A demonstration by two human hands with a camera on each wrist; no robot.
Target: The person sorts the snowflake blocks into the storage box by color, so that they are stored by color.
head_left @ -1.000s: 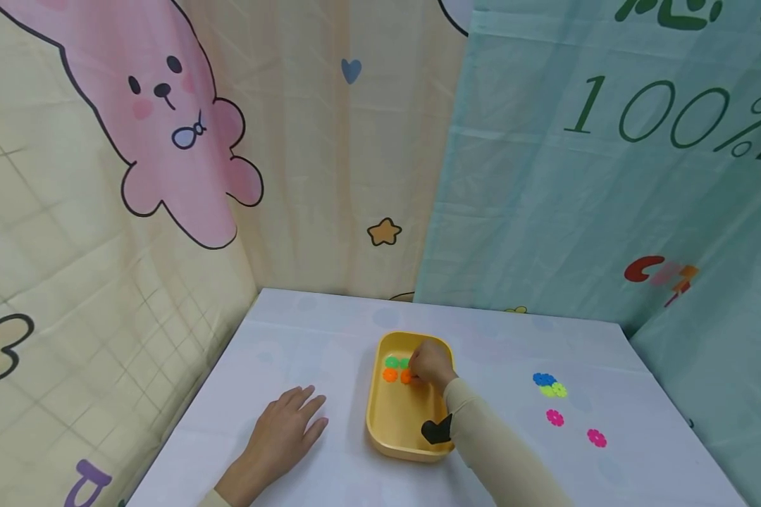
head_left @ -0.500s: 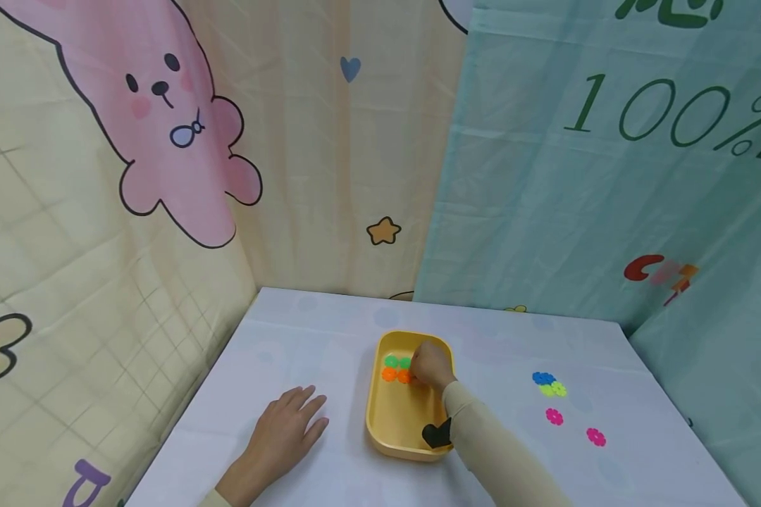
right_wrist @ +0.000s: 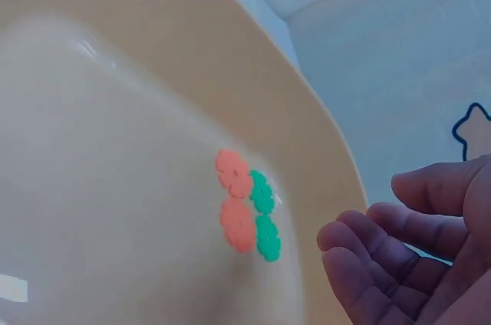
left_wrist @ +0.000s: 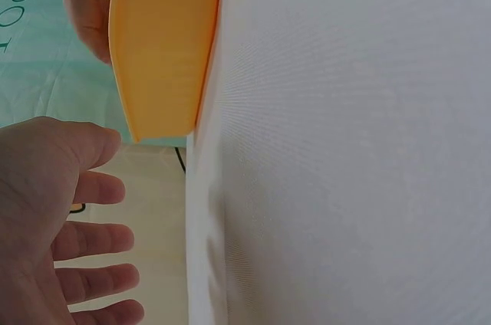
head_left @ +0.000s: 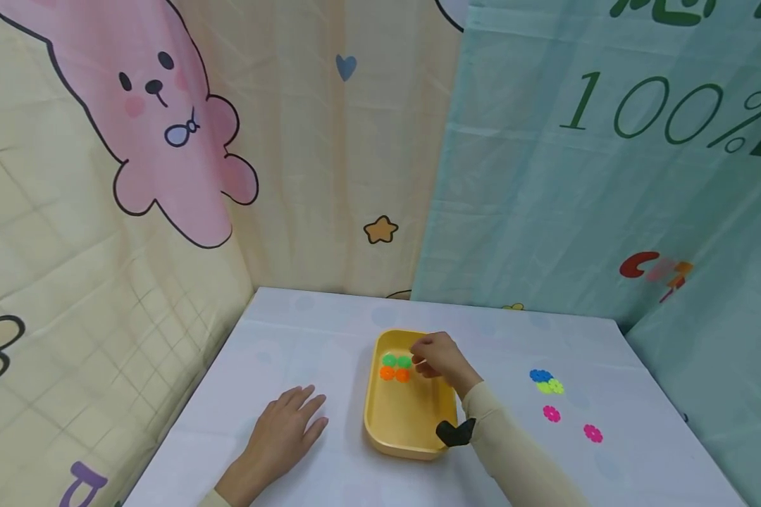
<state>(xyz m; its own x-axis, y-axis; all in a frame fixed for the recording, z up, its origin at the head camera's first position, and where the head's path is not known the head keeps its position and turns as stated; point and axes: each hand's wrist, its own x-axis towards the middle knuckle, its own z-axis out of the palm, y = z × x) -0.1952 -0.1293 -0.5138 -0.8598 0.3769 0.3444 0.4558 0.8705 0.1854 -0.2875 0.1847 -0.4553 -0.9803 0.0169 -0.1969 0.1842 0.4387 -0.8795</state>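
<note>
My right hand [head_left: 444, 359] hovers over the far right part of a yellow plastic tray [head_left: 409, 422]. In the right wrist view its fingers [right_wrist: 360, 252] are loosely bent, the thumb apart from them, with nothing between. On the tray floor lie two green flower-shaped discs [right_wrist: 268, 238] and two orange flower-shaped discs [right_wrist: 238, 224], set edge to edge in a small square. To the left of the tray, my left hand [head_left: 285, 429] is held with fingers spread and holds nothing. The left wrist view shows its fingertips [left_wrist: 115, 237] beside the tray's outer wall [left_wrist: 161, 57].
Right of the tray, blue discs [head_left: 540, 375] and yellow discs [head_left: 553, 386] lie in a cluster on the white tabletop [head_left: 501, 465]. Nearer are two pink flower-shaped discs, a left one [head_left: 552, 413] and a right one [head_left: 593, 433]. Printed curtains [head_left: 330, 155] stand behind the table.
My right hand has lifted from beside the discs and shifted slightly right, its fingers loosening. The green and orange discs now show whole in the tray. The left hand keeps its place.
</note>
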